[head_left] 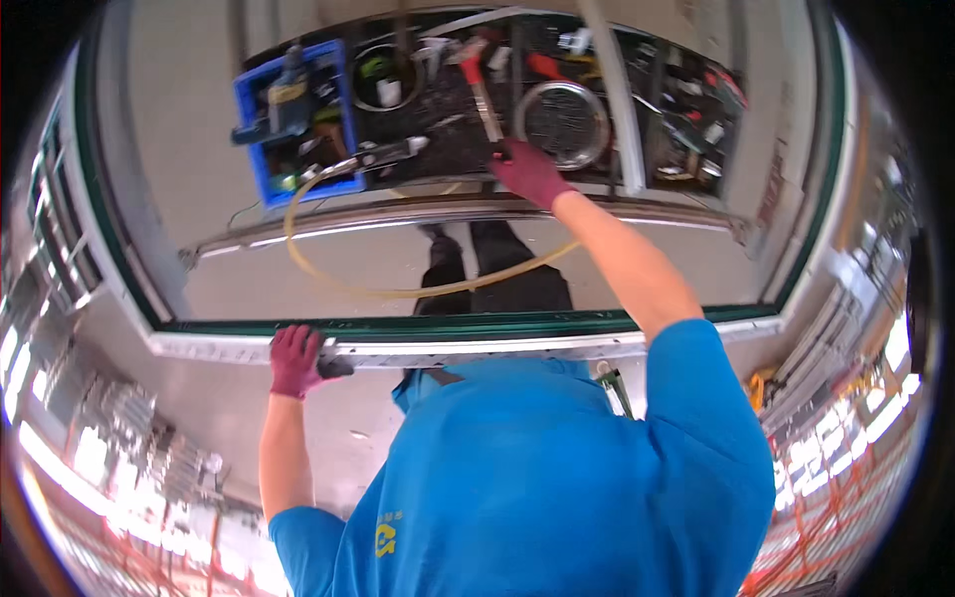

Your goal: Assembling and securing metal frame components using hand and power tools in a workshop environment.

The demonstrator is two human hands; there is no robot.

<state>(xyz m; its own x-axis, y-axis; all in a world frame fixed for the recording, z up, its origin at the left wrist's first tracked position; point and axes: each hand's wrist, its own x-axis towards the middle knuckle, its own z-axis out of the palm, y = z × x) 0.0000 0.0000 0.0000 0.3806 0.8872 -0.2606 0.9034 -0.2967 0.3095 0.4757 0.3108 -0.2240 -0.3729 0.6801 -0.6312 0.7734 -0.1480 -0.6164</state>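
Observation:
My right hand (534,174), in a maroon glove, reaches out over the tool tray and closes around the lower end of a hammer (483,99) with a red and pale handle. The hammer is blurred, and its head lies among other tools. My left hand (295,360), gloved alike, is closed over the near rail of a large white and green frame (477,345). Beside its thumb shows a small dark piece (336,367); whether it is part of the glove or a separate thing I cannot tell.
A blue crate (261,171) with a power drill (288,104) stands left in the tray. Round metal dishes, one of them holding screws (562,124), sit nearby. A yellowish air hose (398,293) loops from an air tool (388,152) across the frame's opening. Racks line both sides.

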